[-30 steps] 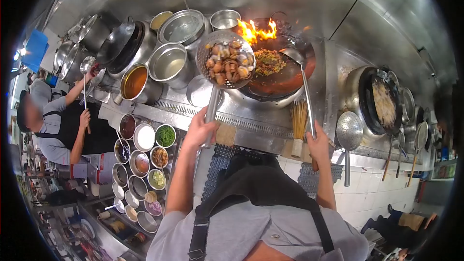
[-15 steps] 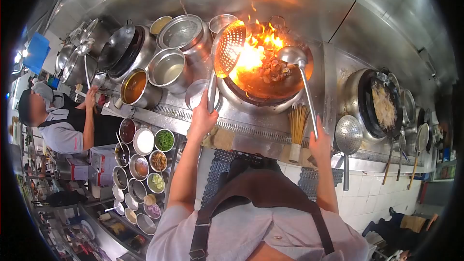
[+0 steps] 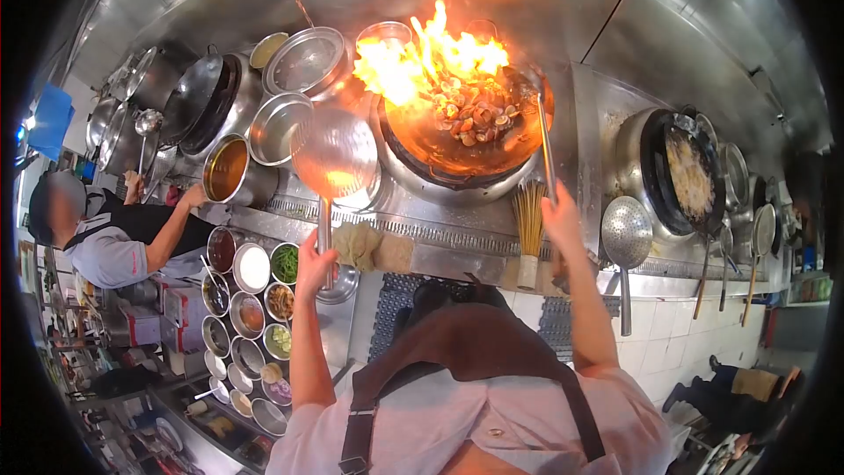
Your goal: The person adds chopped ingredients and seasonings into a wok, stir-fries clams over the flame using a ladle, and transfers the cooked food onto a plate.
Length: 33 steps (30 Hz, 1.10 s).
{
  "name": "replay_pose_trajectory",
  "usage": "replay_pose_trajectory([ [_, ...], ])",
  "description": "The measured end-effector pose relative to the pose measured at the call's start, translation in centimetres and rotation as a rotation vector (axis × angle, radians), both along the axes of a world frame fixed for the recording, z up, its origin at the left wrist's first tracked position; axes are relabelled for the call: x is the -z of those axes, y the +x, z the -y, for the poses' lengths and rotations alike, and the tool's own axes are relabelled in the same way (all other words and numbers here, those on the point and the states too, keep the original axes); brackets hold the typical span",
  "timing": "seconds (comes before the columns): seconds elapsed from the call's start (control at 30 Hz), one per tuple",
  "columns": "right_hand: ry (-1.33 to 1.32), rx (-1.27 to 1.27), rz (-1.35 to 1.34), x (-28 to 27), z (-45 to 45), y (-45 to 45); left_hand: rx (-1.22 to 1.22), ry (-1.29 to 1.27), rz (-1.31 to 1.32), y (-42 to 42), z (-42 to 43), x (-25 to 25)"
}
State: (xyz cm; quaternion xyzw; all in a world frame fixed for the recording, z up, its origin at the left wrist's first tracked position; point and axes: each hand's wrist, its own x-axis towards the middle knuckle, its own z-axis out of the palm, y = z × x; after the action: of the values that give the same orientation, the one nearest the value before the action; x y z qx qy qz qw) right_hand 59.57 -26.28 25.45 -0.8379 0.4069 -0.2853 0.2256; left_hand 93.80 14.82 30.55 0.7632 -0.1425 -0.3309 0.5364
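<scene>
My left hand (image 3: 315,264) is closed around the handle of a perforated skimmer (image 3: 334,151), its round bowl raised to the left of the wok. My right hand (image 3: 563,215) grips the long handle of a ladle (image 3: 545,141), whose head reaches into the right side of the wok and is hard to make out. In the wok (image 3: 440,154) lies a heap of what look like clams (image 3: 479,114). Tall flames (image 3: 431,53) rise over its back left part.
Metal pots (image 3: 280,127) and a pot of orange liquid (image 3: 229,171) stand left. A bamboo brush (image 3: 528,229) and another skimmer (image 3: 627,233) are at the front edge. Ingredient bowls (image 3: 251,270) sit lower left. A co-worker (image 3: 114,237) stands at far left; another wok (image 3: 690,171) is right.
My left hand has drawn the skimmer left and down, away from the wok. The ladle's head has gone from above the clams to the wok's right side. Flames have spread left and higher.
</scene>
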Motion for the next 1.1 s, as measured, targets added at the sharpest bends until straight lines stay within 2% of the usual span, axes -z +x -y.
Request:
replay_pose_trajectory([
  [0.03, -0.061, 0.034, 0.076, 2.3, 0.0, 1.2, 0.014, -0.002, -0.104, 0.0, -1.3, 1.4],
  [0.1, 0.662, 0.083, 0.069, -3.4, -3.5, 3.8, -0.021, -0.075, -0.292, 0.8, -3.6, 5.8],
  [0.17, 0.605, -0.029, 0.084, -2.4, -4.5, 3.0, -0.051, -0.136, -0.399, 2.3, -4.7, 8.9],
  [0.2, 0.577, -0.085, 0.094, -2.6, -5.3, 2.8, 0.018, -0.012, -0.255, 2.7, -5.1, 8.9],
  [0.27, 0.075, -0.124, 0.117, -4.3, -7.0, 1.7, 0.149, 0.231, 0.036, 4.0, -4.9, 9.0],
  [0.37, 0.293, -0.061, -0.021, -7.6, -7.5, 0.0, 0.213, 0.561, 1.041, 0.7, 4.0, 2.7],
  [0.4, 0.364, -0.045, -0.058, -8.0, -7.4, -0.6, 0.094, 0.200, 0.948, -0.1, 8.1, 4.5],
  [0.43, 0.248, -0.128, 0.013, -7.6, -7.4, -1.2, 0.176, 0.029, 0.942, -2.8, 12.9, 1.5],
  [0.47, 0.256, -0.184, 0.042, -7.7, -7.6, -1.4, 0.201, -0.072, 1.165, -4.3, 17.5, 2.4],
  [0.5, 0.260, -0.241, 0.071, -8.1, -7.7, -1.5, 0.241, -0.207, 1.172, -6.4, 21.8, -0.2],
  [0.53, 0.268, -0.297, 0.097, -8.6, -7.9, -1.6, 0.386, -0.118, 1.108, -7.0, 25.5, 1.2],
  [0.57, 0.447, -0.284, 0.027, -10.3, -8.4, -1.9, 0.530, -0.030, 1.040, -7.2, 27.6, 2.9],
  [0.63, 0.740, -0.277, -0.142, -16.5, -9.0, -2.5, 0.675, 0.125, 1.068, -7.3, 27.3, 2.5],
  [0.67, 0.845, -0.285, -0.251, -19.4, -9.3, -2.8, 0.741, 0.206, 1.081, -7.4, 27.0, 1.8],
  [0.73, 0.906, -0.329, -0.493, -23.2, -9.0, -2.8, 0.739, 0.114, 1.127, -8.4, 24.3, -3.3],
  [0.8, 0.663, -0.381, -0.436, -20.3, -8.4, -2.4, 0.722, 0.065, 1.132, -9.4, 23.0, -4.1],
  [0.87, 0.410, -0.424, -0.376, -15.5, -7.7, -1.8, 0.671, 0.047, 1.126, -10.0, 23.1, -2.0],
  [0.93, 0.304, -0.357, -0.369, -10.9, -7.1, 0.3, 0.616, 0.057, 1.147, -10.5, 22.6, 2.4],
  [1.03, 0.214, -0.303, -0.330, -10.7, -7.5, 1.0, 0.513, -0.070, 1.212, -12.7, 17.9, 4.5],
  [1.07, 0.206, -0.292, -0.313, -10.7, -8.1, 0.6, 0.483, -0.130, 1.234, -13.1, 16.8, 3.6],
  [1.1, 0.174, -0.316, -0.214, -10.4, -8.4, -0.1, 0.518, -0.060, 1.217, -12.9, 17.2, 2.9],
])
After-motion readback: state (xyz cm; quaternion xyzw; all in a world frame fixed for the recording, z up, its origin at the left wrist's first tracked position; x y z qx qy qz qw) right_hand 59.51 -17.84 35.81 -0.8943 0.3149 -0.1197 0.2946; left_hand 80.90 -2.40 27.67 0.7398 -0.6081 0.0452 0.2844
